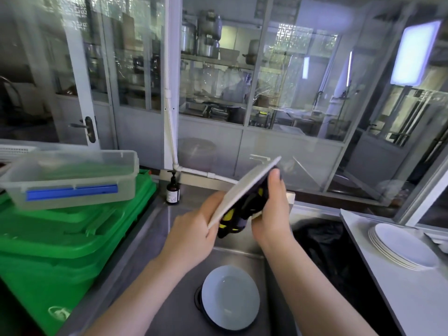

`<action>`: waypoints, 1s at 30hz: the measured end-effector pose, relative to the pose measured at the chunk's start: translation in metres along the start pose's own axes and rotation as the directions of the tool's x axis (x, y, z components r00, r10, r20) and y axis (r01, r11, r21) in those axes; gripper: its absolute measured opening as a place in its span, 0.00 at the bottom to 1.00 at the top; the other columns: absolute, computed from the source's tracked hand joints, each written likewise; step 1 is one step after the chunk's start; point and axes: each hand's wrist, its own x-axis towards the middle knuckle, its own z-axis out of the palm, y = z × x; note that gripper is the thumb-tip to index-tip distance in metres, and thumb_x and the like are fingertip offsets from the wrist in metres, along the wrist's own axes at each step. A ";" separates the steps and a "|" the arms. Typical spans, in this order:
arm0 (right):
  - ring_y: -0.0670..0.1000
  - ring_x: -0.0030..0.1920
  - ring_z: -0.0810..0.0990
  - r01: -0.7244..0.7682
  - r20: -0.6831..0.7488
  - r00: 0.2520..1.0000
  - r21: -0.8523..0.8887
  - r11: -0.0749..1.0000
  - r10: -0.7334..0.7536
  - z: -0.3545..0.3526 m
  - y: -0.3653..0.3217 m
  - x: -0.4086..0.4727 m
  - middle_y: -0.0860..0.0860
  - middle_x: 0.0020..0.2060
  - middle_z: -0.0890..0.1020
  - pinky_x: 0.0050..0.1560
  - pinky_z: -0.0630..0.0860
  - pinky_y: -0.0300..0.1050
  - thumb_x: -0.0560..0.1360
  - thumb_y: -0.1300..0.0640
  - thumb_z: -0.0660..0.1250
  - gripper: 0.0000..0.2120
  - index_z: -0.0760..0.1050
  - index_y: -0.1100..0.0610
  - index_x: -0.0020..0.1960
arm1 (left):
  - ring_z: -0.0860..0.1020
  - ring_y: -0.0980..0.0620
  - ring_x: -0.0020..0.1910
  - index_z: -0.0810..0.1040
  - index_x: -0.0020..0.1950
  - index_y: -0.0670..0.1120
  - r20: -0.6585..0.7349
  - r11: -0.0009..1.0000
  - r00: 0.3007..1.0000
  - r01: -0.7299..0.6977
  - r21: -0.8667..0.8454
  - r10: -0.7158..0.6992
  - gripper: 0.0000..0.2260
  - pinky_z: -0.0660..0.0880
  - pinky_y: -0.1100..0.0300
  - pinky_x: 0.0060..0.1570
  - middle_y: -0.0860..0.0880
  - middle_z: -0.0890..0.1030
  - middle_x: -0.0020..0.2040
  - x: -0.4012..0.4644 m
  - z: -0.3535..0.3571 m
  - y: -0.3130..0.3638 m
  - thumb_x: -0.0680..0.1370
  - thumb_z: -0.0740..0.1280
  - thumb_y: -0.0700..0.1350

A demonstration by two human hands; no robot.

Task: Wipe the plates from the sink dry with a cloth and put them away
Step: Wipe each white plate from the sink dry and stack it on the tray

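- White and held up on edge over the steel sink [169,238], the round ceramic plate [244,190] tilts from lower left to upper right between my two hands.
- My left hand [194,236] grips the plate's lower left rim, with my thumb curled over the edge facing me.
- My right hand [271,214] presses a dark cloth with yellow markings [242,212] against the plate's right-facing side; the fingers are curled round the cloth and the thumb points up along it.
- A second white plate [230,297] lies flat in the sink basin below my wrists, over the dark drain.
- On the grey counter to my right [400,299] sits a stack of white plates [404,246], well apart from the one I hold.
- To my left stand stacked green plastic bins [60,238] with a clear lidded box with a blue clip [70,178] on top.
- A small brown pump bottle [172,190] stands at the back left corner of the sink.
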 end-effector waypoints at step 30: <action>0.54 0.36 0.85 -0.398 -0.003 0.917 0.014 0.917 0.398 -0.022 0.010 -0.012 0.53 0.40 0.86 0.27 0.78 0.44 0.71 0.44 0.72 0.17 0.80 0.53 0.53 | 0.84 0.51 0.44 0.79 0.60 0.45 0.455 -0.187 0.731 0.422 -0.887 -0.509 0.16 0.80 0.62 0.32 0.47 0.85 0.49 -0.004 -0.020 -0.045 0.73 0.67 0.45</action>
